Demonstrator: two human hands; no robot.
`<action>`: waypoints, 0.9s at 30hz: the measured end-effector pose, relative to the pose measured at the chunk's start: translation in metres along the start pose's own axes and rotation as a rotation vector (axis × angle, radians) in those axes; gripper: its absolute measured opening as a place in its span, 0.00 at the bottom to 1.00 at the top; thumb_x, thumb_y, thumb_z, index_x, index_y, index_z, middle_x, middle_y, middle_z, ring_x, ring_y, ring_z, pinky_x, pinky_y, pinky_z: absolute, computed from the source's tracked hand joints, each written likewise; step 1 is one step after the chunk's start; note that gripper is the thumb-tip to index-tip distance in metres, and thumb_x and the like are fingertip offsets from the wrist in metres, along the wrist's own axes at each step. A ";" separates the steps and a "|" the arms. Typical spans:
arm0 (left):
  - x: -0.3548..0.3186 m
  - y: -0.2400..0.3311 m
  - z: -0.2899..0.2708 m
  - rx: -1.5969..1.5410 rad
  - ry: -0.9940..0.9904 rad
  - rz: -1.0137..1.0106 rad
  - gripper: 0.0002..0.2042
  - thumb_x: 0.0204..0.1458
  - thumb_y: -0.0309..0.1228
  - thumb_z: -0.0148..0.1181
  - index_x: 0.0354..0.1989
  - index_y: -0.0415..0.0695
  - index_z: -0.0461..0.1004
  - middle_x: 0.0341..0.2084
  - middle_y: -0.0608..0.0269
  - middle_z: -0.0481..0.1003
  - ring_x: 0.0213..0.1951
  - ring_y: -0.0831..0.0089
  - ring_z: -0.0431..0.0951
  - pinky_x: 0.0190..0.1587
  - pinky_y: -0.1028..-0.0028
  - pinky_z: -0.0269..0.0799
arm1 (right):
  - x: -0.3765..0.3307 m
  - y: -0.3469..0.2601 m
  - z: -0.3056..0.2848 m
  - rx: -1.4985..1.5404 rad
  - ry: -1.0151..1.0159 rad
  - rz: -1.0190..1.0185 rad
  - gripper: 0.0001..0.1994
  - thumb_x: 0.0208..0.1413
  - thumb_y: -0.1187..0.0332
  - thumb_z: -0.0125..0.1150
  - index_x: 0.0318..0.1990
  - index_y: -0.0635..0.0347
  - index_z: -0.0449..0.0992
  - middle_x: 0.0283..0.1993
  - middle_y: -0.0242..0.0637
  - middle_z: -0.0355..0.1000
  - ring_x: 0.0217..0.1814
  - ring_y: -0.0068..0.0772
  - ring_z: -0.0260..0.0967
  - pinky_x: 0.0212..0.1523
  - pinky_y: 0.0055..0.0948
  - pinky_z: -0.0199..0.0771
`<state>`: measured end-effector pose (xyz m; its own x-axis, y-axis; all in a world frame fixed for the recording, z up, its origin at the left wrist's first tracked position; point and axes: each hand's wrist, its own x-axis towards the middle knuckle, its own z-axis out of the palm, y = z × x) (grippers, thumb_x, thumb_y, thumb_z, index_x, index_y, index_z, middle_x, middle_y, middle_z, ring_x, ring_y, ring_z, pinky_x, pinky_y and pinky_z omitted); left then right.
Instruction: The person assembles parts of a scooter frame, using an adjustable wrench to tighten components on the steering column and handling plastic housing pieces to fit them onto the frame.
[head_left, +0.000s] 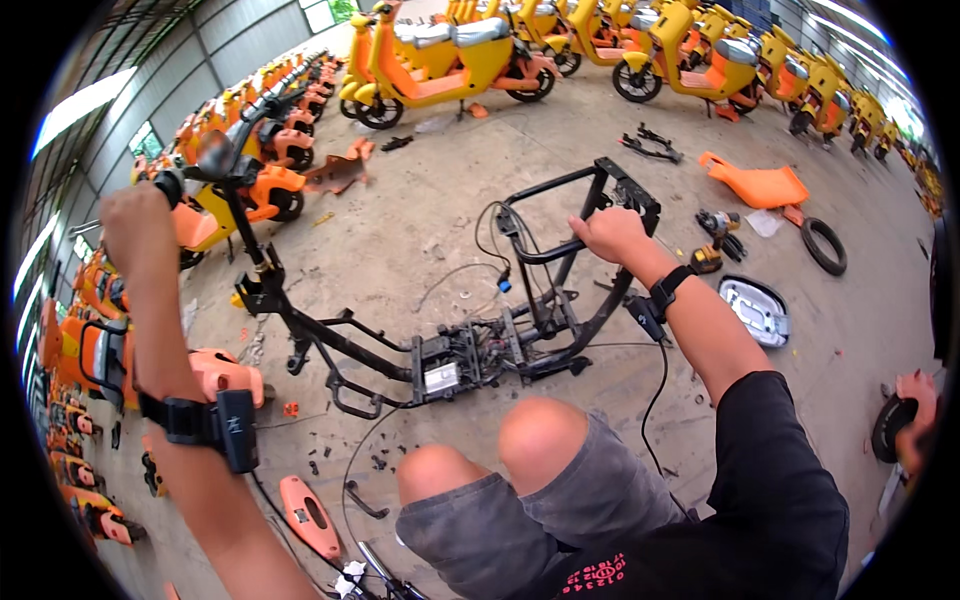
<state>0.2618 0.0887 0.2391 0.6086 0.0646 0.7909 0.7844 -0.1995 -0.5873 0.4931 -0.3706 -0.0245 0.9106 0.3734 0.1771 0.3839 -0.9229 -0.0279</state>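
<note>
A stripped black scooter frame (362, 362) stands in front of my knees, with bare tubes at the rear and a steering column at the left. My left hand (140, 228) is closed round the end of its handlebar, where a lever sticks out past the fist. At the rear, my right hand (612, 238) grips the upper frame tube. Loose cables and a blue connector (504, 286) hang inside the rear tubes. Low in the middle, a silver box (441, 377) sits among wiring. A round mirror (214, 156) rises beside the handlebar.
Yellow scooters (480, 38) stand in rows behind and at the left. On the right floor lie an orange panel (755, 184), a cordless drill (712, 240), a tyre (824, 247) and a storage tub (754, 311). An orange oval cover (310, 517) and scattered small parts lie near my feet.
</note>
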 end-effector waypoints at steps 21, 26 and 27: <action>0.013 0.039 -0.021 0.163 0.018 0.075 0.07 0.55 0.30 0.50 0.30 0.51 0.76 0.22 0.68 0.77 0.27 0.71 0.78 0.29 0.70 0.66 | -0.053 -0.013 0.020 0.056 0.422 0.000 0.25 0.59 0.50 0.47 0.17 0.57 0.77 0.16 0.45 0.72 0.20 0.49 0.72 0.25 0.43 0.72; -0.003 0.045 -0.006 -0.058 -0.017 0.005 0.07 0.52 0.29 0.51 0.31 0.48 0.77 0.26 0.63 0.79 0.32 0.67 0.79 0.37 0.67 0.67 | -0.047 0.001 0.037 -0.031 0.805 -0.223 0.15 0.52 0.61 0.56 0.15 0.53 0.68 0.13 0.39 0.67 0.15 0.43 0.66 0.22 0.40 0.66; 0.005 0.034 -0.026 -0.030 0.010 0.006 0.07 0.53 0.29 0.51 0.30 0.47 0.77 0.26 0.61 0.79 0.32 0.67 0.79 0.38 0.67 0.67 | -0.047 0.007 0.035 -0.014 0.872 -0.241 0.15 0.52 0.62 0.56 0.15 0.53 0.67 0.13 0.37 0.65 0.15 0.43 0.65 0.22 0.40 0.64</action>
<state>0.2878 0.0567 0.2276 0.6120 0.0535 0.7890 0.7766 -0.2293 -0.5868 0.4581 -0.3918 -0.0675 0.3646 0.3585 0.8594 0.5419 -0.8322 0.1173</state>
